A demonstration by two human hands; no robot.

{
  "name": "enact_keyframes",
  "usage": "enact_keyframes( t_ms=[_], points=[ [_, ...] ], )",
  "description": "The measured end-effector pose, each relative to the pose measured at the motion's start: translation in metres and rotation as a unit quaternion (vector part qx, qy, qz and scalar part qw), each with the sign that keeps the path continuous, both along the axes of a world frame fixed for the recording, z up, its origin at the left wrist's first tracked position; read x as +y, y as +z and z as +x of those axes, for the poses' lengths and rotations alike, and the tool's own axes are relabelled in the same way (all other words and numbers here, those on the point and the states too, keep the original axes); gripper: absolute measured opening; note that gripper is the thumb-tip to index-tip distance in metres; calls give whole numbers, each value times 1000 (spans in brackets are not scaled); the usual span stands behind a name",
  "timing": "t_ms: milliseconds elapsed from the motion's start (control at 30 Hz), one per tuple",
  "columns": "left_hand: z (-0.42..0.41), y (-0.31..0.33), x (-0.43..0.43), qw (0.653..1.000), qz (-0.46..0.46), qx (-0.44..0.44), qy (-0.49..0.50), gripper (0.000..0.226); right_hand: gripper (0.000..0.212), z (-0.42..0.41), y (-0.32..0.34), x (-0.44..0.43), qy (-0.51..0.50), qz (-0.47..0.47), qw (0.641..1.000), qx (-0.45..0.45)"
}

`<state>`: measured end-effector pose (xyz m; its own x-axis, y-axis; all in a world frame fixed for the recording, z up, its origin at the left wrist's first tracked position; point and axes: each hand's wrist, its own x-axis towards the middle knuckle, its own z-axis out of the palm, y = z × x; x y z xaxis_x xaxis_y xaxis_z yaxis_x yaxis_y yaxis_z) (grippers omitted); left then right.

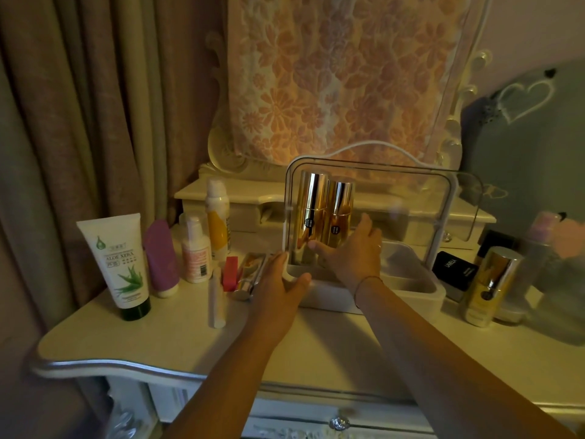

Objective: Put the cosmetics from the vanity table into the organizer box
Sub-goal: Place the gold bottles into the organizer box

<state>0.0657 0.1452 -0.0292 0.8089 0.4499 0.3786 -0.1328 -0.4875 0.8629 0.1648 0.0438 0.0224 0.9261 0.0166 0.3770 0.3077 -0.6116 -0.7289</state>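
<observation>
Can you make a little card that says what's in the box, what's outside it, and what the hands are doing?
In the organizer box: two gold bottles, upright
Lid: clear, open
Left hand: holds the box's front left corner
Right hand: touches the bottles inside
Outside, left: aloe tube, purple tube, red lipstick
Outside, right: third gold bottle, black compact

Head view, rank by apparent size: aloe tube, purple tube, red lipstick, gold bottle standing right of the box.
1. aloe tube, clearly largest.
2. purple tube and gold bottle: similar height; the bottle looks wider but sits nearer the distorted edge, so not ranked.
3. red lipstick, smallest.
</observation>
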Motion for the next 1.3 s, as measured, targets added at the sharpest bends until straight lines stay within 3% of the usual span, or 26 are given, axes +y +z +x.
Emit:
enact_keyframes(
  t_ms=[67,167,300,800,933,1067,1200,1300],
  points=[
    [1,0,0,1000,-4,0,-2,61,117,4,2,2,67,39,994,72],
    [0,0,1,1000,-2,3,-2,61,102,9,2,6,130,81,983,106],
    [-2,3,0,1000,-1,7,5,61,90,13,2,11,121,82,984,97],
    [-4,7,-3,1000,5,12,8,58,92,19,2,10,110,45,989,89],
    [-5,10,-6,1000,17,17,17,57,76,1,6,-17,102,92,991,5],
    [-9,12,-10,992,119,5,31,54,62,-32,-1,-65,94,163,977,-97],
    [-10,13,-12,982,190,6,-18,26,47,-53,-11,-121,58,178,970,-157],
    [-12,15,-13,975,218,-12,-37,19,38,-57,-14,-157,-23,194,963,-185]
  ],
)
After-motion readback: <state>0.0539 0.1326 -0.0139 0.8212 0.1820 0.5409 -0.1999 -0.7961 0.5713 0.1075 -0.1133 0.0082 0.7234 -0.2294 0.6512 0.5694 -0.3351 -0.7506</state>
